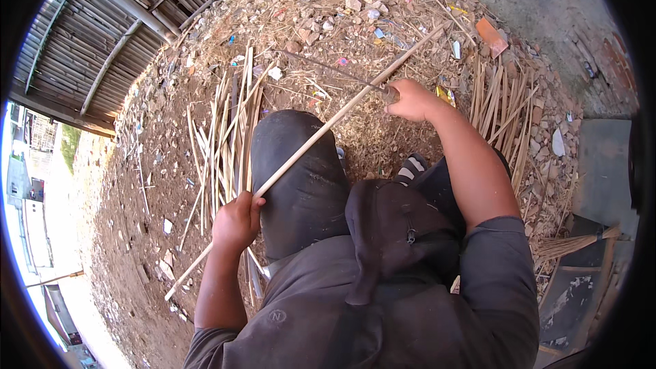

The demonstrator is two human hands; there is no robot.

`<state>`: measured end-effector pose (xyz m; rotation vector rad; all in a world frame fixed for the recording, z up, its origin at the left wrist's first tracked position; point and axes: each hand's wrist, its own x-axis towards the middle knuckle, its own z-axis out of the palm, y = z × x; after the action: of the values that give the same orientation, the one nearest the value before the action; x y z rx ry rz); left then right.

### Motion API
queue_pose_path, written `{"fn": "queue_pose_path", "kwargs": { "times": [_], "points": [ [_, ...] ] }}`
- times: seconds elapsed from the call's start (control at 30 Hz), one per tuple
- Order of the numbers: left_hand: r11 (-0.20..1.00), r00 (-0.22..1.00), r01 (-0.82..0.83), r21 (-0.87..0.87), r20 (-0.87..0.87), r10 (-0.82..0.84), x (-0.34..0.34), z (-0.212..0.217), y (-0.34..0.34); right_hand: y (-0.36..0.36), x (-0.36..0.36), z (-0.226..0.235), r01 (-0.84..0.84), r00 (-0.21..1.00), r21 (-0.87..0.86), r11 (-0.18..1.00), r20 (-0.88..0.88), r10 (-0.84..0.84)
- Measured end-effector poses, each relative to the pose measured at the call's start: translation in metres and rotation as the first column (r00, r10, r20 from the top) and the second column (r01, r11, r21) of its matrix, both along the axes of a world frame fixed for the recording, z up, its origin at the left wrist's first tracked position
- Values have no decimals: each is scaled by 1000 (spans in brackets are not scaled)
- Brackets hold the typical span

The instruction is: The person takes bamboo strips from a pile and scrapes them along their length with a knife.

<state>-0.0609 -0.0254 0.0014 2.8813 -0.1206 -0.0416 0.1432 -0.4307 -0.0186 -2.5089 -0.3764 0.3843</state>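
My left hand is closed around a long, pale stick that looks like bamboo. The stick slants over my bent knee, from the lower left up to the far right. In my closed right hand is the handle of a long, thin-bladed knife. Its dark blade points to the far left and meets or crosses the stick close to that hand; whether the edge touches the stick I cannot tell. Split strips lie in a loose pile left of my knee. More strips lie beyond my right arm.
Stones, straw and litter cover the dirt ground. A slatted bamboo wall stands at the upper left, a plastered wall at the upper right. An orange brick piece lies near it. At the right is a broom-like bundle.
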Motion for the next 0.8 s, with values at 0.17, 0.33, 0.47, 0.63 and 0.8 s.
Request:
{"fn": "queue_pose_path", "kwargs": {
  "times": [0.17,0.33,0.47,0.63,0.8],
  "points": [
    [1000,1000,1,19,-24,0,3,6,-2,1,-2,0,63,985,-85,994,164,-48],
    [997,999,-6,-81,-41,3,4,-5,6,-5,-1,4,55,997,-9,998,47,-54],
    [999,997,-8,-39,-83,4,7,3,3,-18,2,-3,219,975,80,973,32,-222],
    [992,998,31,-125,-44,-37,0,-2,9,10,-20,22,-86,983,-139,987,148,106],
    [998,999,-16,-58,-42,13,4,-1,5,-34,13,-10,336,942,32,941,-34,-335]
  ]
}}
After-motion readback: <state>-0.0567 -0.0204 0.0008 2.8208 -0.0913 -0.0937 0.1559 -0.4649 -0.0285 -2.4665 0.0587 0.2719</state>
